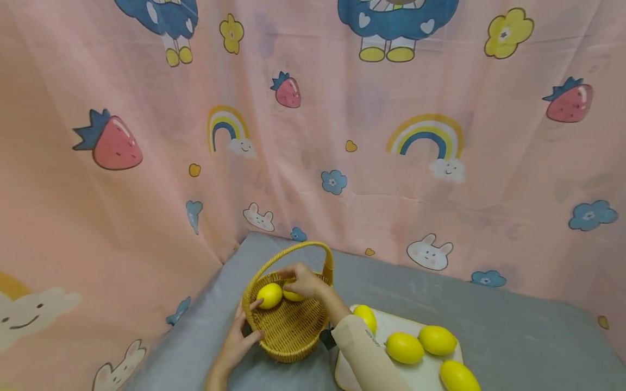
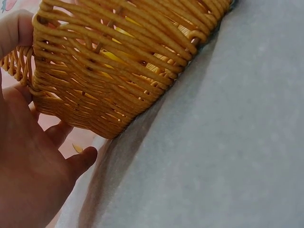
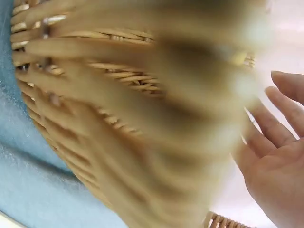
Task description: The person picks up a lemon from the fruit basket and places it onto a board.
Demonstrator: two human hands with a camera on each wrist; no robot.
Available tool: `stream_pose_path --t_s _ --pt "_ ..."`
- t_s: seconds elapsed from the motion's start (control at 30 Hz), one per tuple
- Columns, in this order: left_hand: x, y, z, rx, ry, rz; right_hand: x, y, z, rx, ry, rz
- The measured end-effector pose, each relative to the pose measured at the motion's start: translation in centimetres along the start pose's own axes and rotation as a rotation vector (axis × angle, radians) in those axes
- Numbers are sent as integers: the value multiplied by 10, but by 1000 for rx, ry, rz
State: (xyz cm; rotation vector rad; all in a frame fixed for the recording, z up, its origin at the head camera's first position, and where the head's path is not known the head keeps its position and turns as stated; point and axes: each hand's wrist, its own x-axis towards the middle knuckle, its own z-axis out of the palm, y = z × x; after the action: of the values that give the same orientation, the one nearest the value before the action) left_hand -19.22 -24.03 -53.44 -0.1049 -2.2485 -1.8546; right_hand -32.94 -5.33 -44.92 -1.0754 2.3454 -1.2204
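A round wicker basket (image 1: 288,332) with a tall arched handle stands on the grey surface. Two yellow lemons lie inside it: one lemon (image 1: 269,296) at the left, another lemon (image 1: 293,296) partly covered by my right hand (image 1: 304,281). That hand is inside the rim, its fingers loosely spread; the right wrist view shows its palm (image 3: 280,171) bare beside the blurred wicker. My left hand (image 1: 237,339) grips the basket's left rim, a finger reaching over the edge near the first lemon. In the left wrist view, the left hand (image 2: 33,161) is against the wicker wall.
To the right of the basket is a white tray (image 1: 391,321) with several lemons, among them a lemon (image 1: 437,340) near its back edge. My right sleeve (image 1: 367,353) crosses over the tray. A pink patterned curtain (image 1: 313,163) hangs behind and at the left.
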Motion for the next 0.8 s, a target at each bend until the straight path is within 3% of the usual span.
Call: stream_pose_path --t_s 0.3,0.47,0.8 --pt "0 0 1 -11 1 7 1 -7 -7 -39 -94 117" --pt "1 0 2 -7 -1 7 0 -5 -10 -107 -119 123" --pt "1 0 1 -21 -4 -3 -5 -1 -10 -158 -90 154"
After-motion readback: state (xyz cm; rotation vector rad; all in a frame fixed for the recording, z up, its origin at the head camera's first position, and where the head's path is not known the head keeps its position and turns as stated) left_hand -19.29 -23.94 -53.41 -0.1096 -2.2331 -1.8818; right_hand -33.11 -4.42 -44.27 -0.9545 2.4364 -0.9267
